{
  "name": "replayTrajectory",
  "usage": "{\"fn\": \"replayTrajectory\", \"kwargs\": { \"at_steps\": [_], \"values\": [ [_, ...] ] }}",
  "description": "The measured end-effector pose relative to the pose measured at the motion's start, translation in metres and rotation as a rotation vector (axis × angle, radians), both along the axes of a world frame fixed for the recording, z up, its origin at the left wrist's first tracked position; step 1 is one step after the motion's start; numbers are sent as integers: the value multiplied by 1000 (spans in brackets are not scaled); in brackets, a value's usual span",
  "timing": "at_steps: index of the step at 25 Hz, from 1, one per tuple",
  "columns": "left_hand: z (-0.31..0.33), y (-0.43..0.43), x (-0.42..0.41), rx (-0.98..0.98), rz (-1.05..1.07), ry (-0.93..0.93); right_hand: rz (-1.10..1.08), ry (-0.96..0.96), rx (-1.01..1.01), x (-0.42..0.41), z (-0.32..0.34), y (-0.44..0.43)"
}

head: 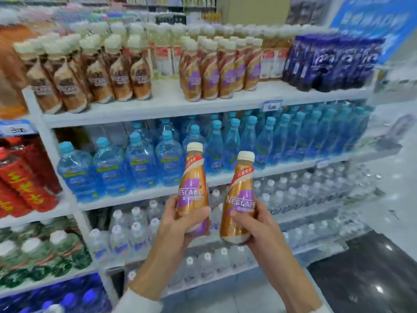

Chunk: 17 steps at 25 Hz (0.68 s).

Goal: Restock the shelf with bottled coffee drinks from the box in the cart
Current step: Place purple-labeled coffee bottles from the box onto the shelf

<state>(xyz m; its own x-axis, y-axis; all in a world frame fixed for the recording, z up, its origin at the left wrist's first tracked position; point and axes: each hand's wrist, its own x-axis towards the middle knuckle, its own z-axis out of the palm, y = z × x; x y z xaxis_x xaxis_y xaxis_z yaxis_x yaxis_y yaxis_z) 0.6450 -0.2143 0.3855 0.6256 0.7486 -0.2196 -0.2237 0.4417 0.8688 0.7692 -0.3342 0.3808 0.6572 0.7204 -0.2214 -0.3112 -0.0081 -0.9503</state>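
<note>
Left hand (174, 222) and right hand (259, 224) are each gripping a bottle (193, 188) low, labels out, probably heading for the matching purple row (216, 71) up top.

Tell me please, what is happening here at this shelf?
A person is restocking coffee drinks. The left hand holds one coffee bottle and the right hand holds another coffee bottle, both upright in front of the shelves. Neither is placed yet. Matching purple-label bottles already stand on the top shelf, with water bottles on the shelf below.
</note>
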Motion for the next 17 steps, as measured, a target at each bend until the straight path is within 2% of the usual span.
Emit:
{"fn": "replayTrajectory", "kwargs": {
  "at_steps": [10,17],
  "values": [
    [12,53,156,59,-55,-10,71,-93,7,151,26,47],
    [26,90,224,183,-22,-35,60,-109,63,230,41,92]
  ]
}}
